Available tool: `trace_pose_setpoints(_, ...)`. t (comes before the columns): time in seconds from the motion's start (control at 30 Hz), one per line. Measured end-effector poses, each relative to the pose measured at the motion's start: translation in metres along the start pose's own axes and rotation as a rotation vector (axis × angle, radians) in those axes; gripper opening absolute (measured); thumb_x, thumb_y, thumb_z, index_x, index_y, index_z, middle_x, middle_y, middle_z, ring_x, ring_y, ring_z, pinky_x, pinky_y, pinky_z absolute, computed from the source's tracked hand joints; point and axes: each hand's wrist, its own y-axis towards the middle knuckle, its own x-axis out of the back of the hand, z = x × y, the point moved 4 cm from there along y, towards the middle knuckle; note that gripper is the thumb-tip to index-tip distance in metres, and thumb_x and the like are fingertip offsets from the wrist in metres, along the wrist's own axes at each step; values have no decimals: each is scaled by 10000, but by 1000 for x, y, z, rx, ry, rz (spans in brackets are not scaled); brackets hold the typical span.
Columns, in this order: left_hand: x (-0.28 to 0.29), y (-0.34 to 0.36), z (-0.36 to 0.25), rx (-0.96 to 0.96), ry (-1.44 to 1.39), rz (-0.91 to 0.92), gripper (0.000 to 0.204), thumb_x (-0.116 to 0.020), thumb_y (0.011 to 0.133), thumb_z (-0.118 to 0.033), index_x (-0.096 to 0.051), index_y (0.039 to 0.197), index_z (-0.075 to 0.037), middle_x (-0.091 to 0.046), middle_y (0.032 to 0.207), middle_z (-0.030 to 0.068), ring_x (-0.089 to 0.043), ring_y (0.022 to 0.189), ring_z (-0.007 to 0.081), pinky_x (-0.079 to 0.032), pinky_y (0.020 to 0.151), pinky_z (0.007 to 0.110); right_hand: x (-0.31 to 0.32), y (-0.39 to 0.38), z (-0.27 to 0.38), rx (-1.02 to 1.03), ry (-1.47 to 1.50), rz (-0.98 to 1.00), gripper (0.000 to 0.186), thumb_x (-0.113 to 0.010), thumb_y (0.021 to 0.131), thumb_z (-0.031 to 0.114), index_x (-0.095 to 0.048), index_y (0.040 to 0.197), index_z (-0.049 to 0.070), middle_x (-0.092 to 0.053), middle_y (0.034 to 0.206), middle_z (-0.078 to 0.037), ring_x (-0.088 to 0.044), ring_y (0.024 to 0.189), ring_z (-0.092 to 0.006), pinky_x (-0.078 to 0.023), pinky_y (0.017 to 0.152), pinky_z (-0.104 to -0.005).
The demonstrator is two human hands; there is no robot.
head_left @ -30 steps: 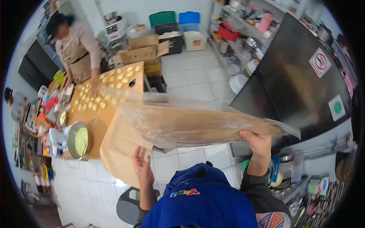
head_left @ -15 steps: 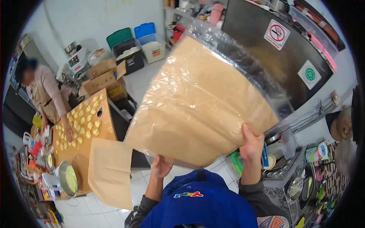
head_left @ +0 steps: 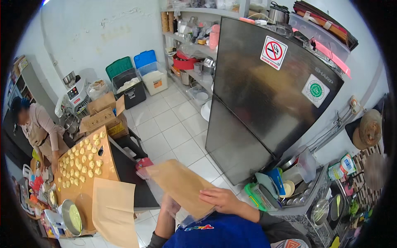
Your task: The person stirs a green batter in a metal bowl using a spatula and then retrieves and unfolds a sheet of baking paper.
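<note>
A stack of brown baking paper in a clear plastic bag [head_left: 178,182], now folded smaller, is in front of my chest. My right hand [head_left: 223,201] grips its right side, with the fingers laid across the top face and the thumb hidden. My left hand [head_left: 169,205] holds the lower left edge, partly covered by the clear plastic. To the left, a separate sheet of brown baking paper [head_left: 113,211] lies on the wooden table [head_left: 84,202] and hangs past its near edge.
Rows of dough pieces [head_left: 78,163] cover the table, where a co-worker [head_left: 41,128] stands. A metal bowl of pale green mixture [head_left: 72,217] is near the table's corner. A dark fridge [head_left: 248,99] stands ahead right, with a counter [head_left: 300,211] at my right and tiled floor [head_left: 182,136] between.
The bagged paper, spread wide and raised before, is lowered and folded over toward me. My right hand has come down and left onto it. The fridge and shelves are uncovered.
</note>
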Motion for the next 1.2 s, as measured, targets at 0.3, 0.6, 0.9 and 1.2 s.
trace_pose_setpoints(0.3, -46, -15, -31, -218, -65, -32, 273, -459, 903, -178, -521, 1110, -11, -600, 1030, 123, -604, 908, 255, -511, 769, 372, 22, 26, 9, 96, -84, -40, 552, -650, 609, 93, -540, 1139, -14, -574, 1103, -185, -576, 982, -307, -488, 816, -360)
trace_pose_setpoints(0.6, -46, -48, -38, -226, -48, 110, 373, -472, 913, -202, -417, 1227, -10, -585, 1104, 159, -636, 871, 249, -514, 771, 327, 10, 43, -38, -464, 651, -187, 330, -529, 729, -99, -599, 1049, -60, -651, 915, -119, -628, 793, -185, -500, 722, -289)
trace_pose_setpoints(0.9, 4, -116, -34, -356, 87, -82, 372, -504, 901, -214, -468, 1199, 5, -581, 1118, 165, -615, 943, 247, -497, 799, 317, 99, 59, -126, -666, 974, -588, 361, -599, 774, 56, -533, 1115, -43, -597, 1001, -101, -588, 867, -179, -478, 752, -302)
trace_pose_setpoints(1.2, 45, -140, -44, -685, -27, -347, 344, -539, 872, -212, -500, 1114, 30, -619, 981, 188, -645, 791, 264, -545, 652, 334, 372, 173, -151, -17, 685, -1249, 426, -578, 827, 74, -441, 1215, -32, -553, 1117, -117, -563, 970, -212, -475, 800, -334)
